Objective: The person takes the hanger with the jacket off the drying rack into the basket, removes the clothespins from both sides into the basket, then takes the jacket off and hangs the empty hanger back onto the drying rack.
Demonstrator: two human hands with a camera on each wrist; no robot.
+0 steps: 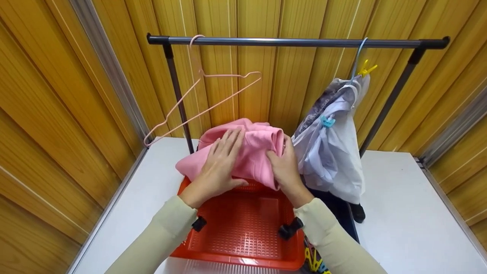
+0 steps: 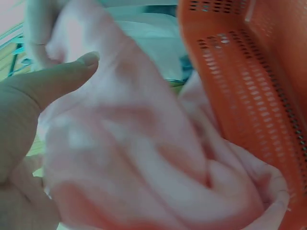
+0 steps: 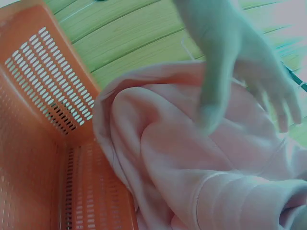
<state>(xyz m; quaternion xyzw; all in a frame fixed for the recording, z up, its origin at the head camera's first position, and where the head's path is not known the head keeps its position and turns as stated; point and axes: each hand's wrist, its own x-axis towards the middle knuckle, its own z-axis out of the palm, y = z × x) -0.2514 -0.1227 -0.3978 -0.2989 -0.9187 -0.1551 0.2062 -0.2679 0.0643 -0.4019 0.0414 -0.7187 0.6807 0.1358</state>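
A bunched pink garment [image 1: 258, 152] lies across the far rim of a red perforated plastic basket [image 1: 243, 228]. My left hand [image 1: 218, 163] rests on its left part, fingers straight and thumb spread toward the basket. At the garment's right edge, my right hand [image 1: 287, 165] pinches the cloth, thumb in front and fingers mostly hidden behind. A stitched band with an open end shows on the garment [image 3: 240, 199] in the right wrist view. Above and to the left, a bare pink wire hanger [image 1: 201, 112] hangs from the dark rail [image 1: 281, 42].
On the rail's right side hang white and grey clothes [image 1: 335, 148], held by a yellow clip [image 1: 367, 68] and a light-blue clip [image 1: 327, 121]. Several clothes pegs [image 1: 314, 260] lie beside the basket's near right corner. Wood-look panels [image 1: 258, 15] enclose the white table [image 1: 403, 213].
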